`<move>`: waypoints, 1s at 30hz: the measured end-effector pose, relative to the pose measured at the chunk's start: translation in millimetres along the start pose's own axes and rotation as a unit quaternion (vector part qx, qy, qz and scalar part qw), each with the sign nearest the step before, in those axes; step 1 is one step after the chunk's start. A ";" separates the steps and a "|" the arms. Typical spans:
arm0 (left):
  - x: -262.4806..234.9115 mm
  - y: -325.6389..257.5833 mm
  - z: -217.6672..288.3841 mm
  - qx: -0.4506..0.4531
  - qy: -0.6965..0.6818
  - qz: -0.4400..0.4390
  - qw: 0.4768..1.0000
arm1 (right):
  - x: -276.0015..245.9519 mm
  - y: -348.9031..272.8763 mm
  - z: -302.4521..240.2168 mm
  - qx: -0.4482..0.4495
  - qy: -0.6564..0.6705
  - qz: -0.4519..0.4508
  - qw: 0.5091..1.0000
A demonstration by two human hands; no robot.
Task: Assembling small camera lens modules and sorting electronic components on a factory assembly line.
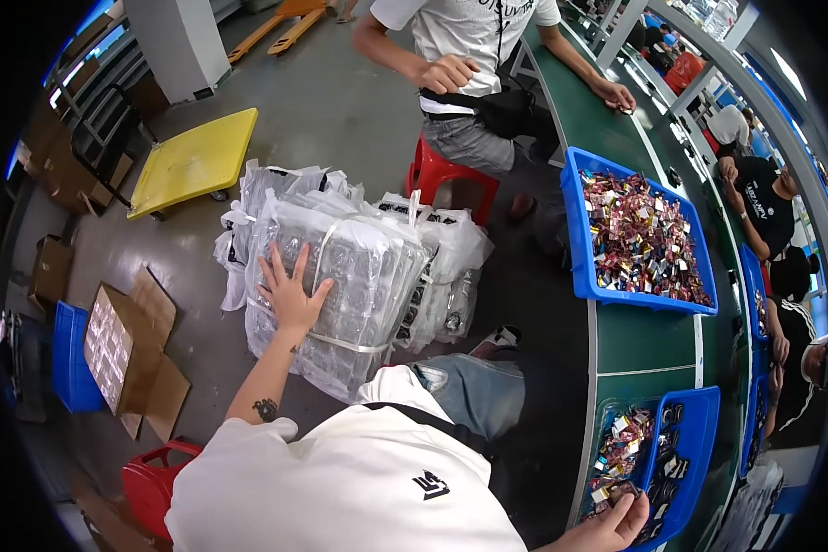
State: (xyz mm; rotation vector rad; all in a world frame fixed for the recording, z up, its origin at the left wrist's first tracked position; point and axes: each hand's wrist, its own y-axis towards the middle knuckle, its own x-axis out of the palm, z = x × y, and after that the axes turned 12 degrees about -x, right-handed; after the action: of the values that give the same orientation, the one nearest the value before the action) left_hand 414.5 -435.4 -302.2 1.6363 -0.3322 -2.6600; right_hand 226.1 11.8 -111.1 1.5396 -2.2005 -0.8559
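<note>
My left hand (293, 293) lies with fingers spread on a stack of clear plastic trays (345, 267), wrapped in film and bound with white straps. Down at the lower right, my right hand (616, 526) is closed in a pinch on a small dark piece (624, 491) whose kind I cannot make out. It is over the near end of a clear tray (602, 414) with small red, white and yellow parts. Beside that, a blue tray (714, 405) holds black parts.
A large blue bin (581, 267) full of small colourful parts stands on the green workbench (639, 345). Beyond the wrapped stacks a co-worker sits on a red stool (428, 175). At left are a yellow platform cart (198, 161), an open cardboard box (143, 336) and a red chair (147, 488).
</note>
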 end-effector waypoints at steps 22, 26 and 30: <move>-14.7 69.0 66.8 -0.077 0.070 -0.067 0.992 | 33.2 21.1 -10.1 0.050 0.054 -0.018 0.997; 2.6 76.2 46.1 -0.079 0.100 -0.008 0.992 | 0.5 57.1 5.1 0.063 0.055 -0.009 0.996; 18.2 81.8 42.3 -0.060 0.105 0.007 0.993 | -60.4 97.2 12.3 0.102 0.058 0.055 0.992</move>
State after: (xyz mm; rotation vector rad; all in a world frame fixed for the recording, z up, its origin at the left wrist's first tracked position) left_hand 359.9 -509.8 -285.1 1.8448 -0.1770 -2.4154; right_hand 169.8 94.6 -54.2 1.4989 -2.3208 -0.5090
